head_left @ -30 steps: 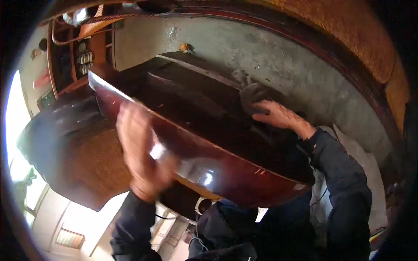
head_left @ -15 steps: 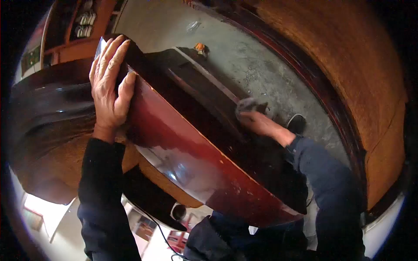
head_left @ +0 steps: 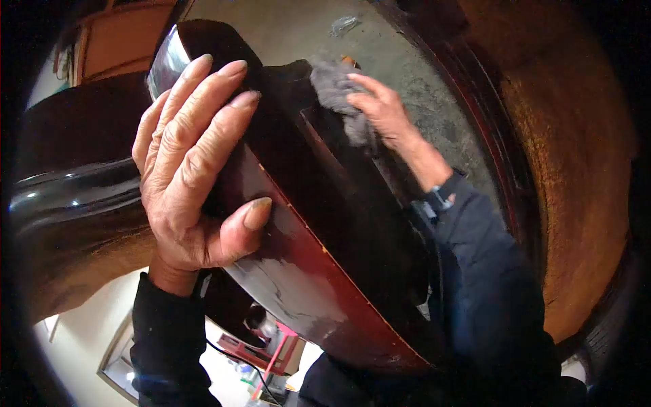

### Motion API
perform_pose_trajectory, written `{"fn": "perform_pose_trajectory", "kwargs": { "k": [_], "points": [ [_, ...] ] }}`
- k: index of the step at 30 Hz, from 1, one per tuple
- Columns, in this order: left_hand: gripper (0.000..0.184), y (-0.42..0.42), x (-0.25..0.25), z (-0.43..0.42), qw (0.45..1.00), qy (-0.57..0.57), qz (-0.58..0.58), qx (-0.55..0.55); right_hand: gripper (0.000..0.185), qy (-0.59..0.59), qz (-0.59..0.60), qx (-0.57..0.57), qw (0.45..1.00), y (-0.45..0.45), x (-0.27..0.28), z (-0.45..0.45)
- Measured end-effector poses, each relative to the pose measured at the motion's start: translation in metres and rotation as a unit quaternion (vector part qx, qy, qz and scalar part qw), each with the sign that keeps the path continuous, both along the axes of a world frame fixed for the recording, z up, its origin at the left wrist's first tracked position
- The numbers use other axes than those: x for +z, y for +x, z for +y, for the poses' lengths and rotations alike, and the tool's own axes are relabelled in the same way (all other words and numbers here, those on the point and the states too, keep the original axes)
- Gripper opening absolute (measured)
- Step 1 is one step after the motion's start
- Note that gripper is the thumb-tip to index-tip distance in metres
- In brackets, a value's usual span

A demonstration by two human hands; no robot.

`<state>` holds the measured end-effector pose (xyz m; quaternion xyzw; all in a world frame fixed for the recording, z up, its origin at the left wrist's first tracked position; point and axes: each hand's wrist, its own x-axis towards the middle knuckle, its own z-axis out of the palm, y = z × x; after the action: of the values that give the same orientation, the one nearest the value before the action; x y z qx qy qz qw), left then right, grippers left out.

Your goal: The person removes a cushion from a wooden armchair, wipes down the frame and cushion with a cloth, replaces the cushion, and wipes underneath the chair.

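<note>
My left hand (head_left: 193,169) lies with its fingers spread on the upper edge of a glossy dark-red wooden piece (head_left: 298,271), which is tilted up in front of me. Nothing is gripped in that hand. A crumpled grey cloth (head_left: 336,91) is held in the fingers of my right hand (head_left: 385,115), against the far edge of the piece's dark, shadowed side. Small light chips mark the long edge between the red face and the dark side.
Grey concrete floor (head_left: 434,102) shows beyond the piece, with a small clear scrap (head_left: 344,26) on it. Brown furniture (head_left: 576,169) curves along the right. A dark glossy rounded form (head_left: 74,197) stands at the left. A black cable (head_left: 237,359) hangs below.
My left hand has come to rest on the edge and appears larger. My right hand has moved up and away with the cloth along the far edge. The view has shifted.
</note>
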<state>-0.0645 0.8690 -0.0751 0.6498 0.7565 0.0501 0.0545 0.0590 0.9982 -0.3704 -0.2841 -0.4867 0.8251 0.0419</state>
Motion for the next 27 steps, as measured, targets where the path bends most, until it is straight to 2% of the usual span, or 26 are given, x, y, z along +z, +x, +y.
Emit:
{"fn": "perform_pose_trajectory", "kwargs": {
  "k": [1,5,7,10,13,14,16,17,18,21,24,27],
  "points": [
    [0.069,-0.004,0.002,0.001,1.000,-0.009,-0.006,0.005,0.049,-0.045,-0.002,0.014,0.999,0.009,0.009,0.017],
    [0.070,-0.009,-0.003,0.002,1.000,0.000,-0.006,-0.012,0.056,-0.084,-0.079,0.092,0.989,0.068,0.035,0.070],
    [0.070,-0.005,-0.003,0.004,1.000,-0.008,-0.007,-0.002,0.061,-0.241,-0.106,0.048,0.964,0.092,0.045,0.086],
    [0.070,-0.006,-0.002,0.001,1.000,-0.011,-0.005,-0.001,0.063,-0.218,-0.079,0.061,0.971,0.094,0.039,0.101],
    [0.070,-0.004,-0.006,0.004,1.000,-0.009,-0.009,0.001,0.063,-0.147,-0.033,0.114,0.982,0.035,0.015,0.096],
    [0.071,-0.005,-0.005,0.004,1.000,-0.014,-0.010,0.006,0.063,-0.005,-0.013,0.137,0.990,0.011,0.015,0.082],
    [0.071,-0.009,-0.005,0.003,1.000,-0.015,-0.006,-0.002,0.065,0.244,0.029,0.139,0.959,-0.032,-0.004,0.042],
    [0.072,-0.009,-0.005,0.001,1.000,-0.014,-0.007,-0.009,0.063,0.236,0.021,0.188,0.953,-0.047,0.011,0.030],
    [0.074,-0.009,-0.003,0.001,1.000,-0.020,-0.003,-0.007,0.062,0.354,0.022,0.155,0.922,-0.059,-0.006,0.011],
    [0.075,-0.012,-0.004,-0.003,1.000,-0.006,-0.002,-0.013,0.061,0.373,-0.005,0.197,0.907,-0.086,-0.028,0.006],
    [0.076,-0.011,-0.002,-0.002,1.000,-0.013,0.001,-0.023,0.058,0.409,0.023,0.158,0.899,-0.104,-0.044,0.008],
    [0.075,-0.010,0.003,0.001,0.999,-0.031,-0.001,-0.012,0.050,0.518,-0.053,0.265,0.811,-0.130,-0.047,0.000]
  ]
}}
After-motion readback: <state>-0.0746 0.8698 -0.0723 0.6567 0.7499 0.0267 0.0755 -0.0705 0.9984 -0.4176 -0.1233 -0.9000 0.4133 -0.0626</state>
